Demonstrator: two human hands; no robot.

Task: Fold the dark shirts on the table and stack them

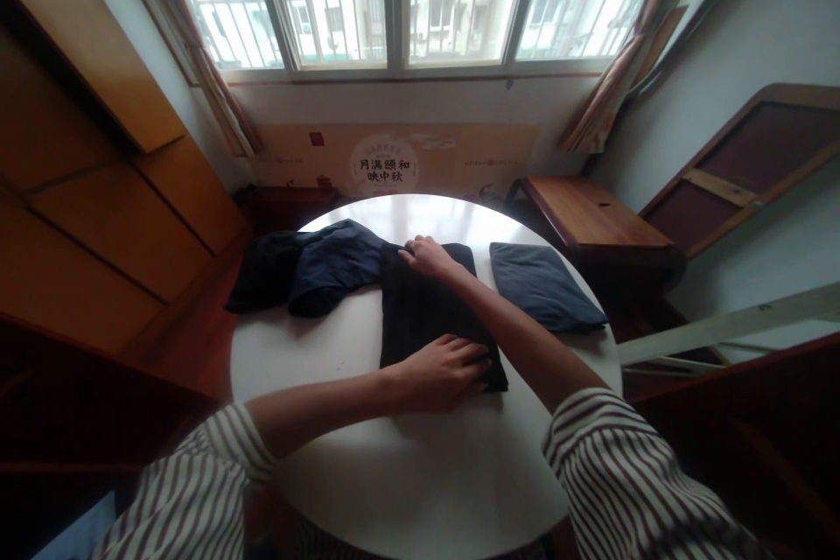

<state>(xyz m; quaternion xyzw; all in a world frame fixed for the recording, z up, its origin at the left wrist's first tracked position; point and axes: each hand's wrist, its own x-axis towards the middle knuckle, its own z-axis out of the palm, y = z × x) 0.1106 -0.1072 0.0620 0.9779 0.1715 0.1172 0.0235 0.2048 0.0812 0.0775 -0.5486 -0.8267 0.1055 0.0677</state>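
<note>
A black folded garment (420,315) lies in the middle of the round white table (407,472). My left hand (443,367) rests flat on its near right corner, fingers stretched out. My right hand (426,255) reaches across to the garment's far edge, fingers curled on the cloth there. A folded dark blue garment (542,284) lies to the right, apart from both hands. A loose heap of dark blue and black clothes (308,267) sits at the table's far left, touching the black garment.
A wooden side table (591,214) stands to the right of the round table. Wooden cabinets (98,219) line the left wall. A printed board (387,162) leans under the window. A wooden frame (754,166) leans at the right wall.
</note>
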